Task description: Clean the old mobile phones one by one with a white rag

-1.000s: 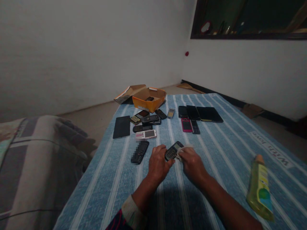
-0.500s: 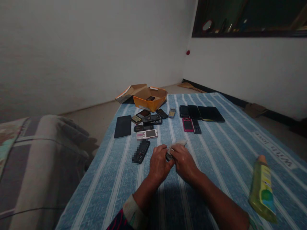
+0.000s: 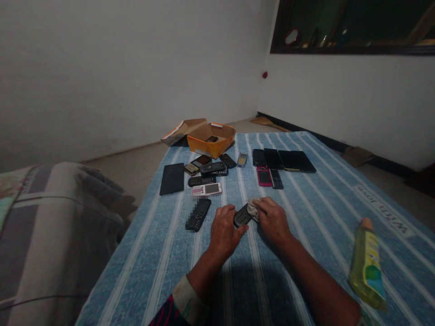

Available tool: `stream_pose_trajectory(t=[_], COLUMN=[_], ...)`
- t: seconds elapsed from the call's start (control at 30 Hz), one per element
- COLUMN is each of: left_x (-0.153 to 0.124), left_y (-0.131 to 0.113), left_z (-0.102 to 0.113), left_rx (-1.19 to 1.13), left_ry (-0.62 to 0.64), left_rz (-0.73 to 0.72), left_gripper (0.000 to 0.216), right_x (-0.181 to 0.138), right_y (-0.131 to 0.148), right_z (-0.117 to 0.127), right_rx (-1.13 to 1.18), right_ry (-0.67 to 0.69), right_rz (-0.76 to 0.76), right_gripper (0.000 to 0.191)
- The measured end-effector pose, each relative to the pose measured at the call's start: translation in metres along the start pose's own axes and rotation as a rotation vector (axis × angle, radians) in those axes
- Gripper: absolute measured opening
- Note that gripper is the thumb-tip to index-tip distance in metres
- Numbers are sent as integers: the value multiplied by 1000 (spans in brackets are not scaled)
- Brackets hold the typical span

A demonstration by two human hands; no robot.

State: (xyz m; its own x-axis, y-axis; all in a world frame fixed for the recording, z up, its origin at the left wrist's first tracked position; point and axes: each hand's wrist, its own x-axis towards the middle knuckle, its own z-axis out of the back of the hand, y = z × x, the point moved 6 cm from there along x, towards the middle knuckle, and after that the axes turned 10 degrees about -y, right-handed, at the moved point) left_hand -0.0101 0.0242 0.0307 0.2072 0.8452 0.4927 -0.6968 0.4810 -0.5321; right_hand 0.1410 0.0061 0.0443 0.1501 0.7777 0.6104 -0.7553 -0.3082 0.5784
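Between my hands is a dark keypad phone (image 3: 242,216), tilted with its keys facing up. My left hand (image 3: 224,228) grips its left end between thumb and fingers. A pale crumpled cloth (image 3: 253,209) is pinched in my right hand (image 3: 273,220) and lies against the phone's far right end, covering that part. To the left of my left hand, another black keypad phone (image 3: 198,215) lies on the striped blue bedcover (image 3: 163,271). Just beyond it is a pink and white phone (image 3: 207,189).
Several old phones (image 3: 212,168) cluster near a black tablet (image 3: 171,179). Behind stands an open orange box (image 3: 210,146) with a phone inside. Dark phones lie beside a pink phone (image 3: 264,176) at right. A bottle of yellow-green liquid (image 3: 367,267) lies near the right edge.
My right hand has moved right with the cloth, uncovering the phone's keypad. My left hand keeps its grip at nearly the same place.
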Motion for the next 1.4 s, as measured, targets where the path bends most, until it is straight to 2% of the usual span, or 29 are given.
stream_pose_trajectory(t=[0.17,0.23,0.33,0.43,0.57,0.63,0.7,0.77,0.9,1.0,1.17,1.4], left_x=[-1,-1,-2,-2,-1,-1,-1,-1,-2,-3,-3,-2], left_y=[1,1,0,-1,-1,-1,0,0,0,0,1,-1], left_z=[-1,-1,-1,-1,-1,-1,-2,-1,-2,-3,-2,-2], left_rx=[5,14,17,13,12,15,20,23,24,14,12,18], left_ry=[-16,-17,-16,-1,16,13,4,-10,-19,-13,1,11], left_rz=[-22,-26,-28,-21,-6,-7,-17,-33,-47,-53,-46,-18], left_gripper=[22,20,21,25,30,30,29,27,23,23,27,25], right_x=[-6,-15,-27,-31,-19,-9,0,5,-1,-9,-13,-7], right_y=[30,36,33,21,1,-5,-4,3,23,29,28,30], right_z=[-34,-36,-27,-11,11,16,13,3,-20,-21,-15,-31], right_rx=[-274,-303,-314,-274,-29,99,158,129,-123,-206,-289,-359], right_ry=[200,239,254,220,91,32,2,26,220,313,320,308], right_rz=[240,311,327,242,-18,-133,-175,-130,71,174,269,280], right_gripper=[18,17,20,23,30,31,31,33,26,15,18,19])
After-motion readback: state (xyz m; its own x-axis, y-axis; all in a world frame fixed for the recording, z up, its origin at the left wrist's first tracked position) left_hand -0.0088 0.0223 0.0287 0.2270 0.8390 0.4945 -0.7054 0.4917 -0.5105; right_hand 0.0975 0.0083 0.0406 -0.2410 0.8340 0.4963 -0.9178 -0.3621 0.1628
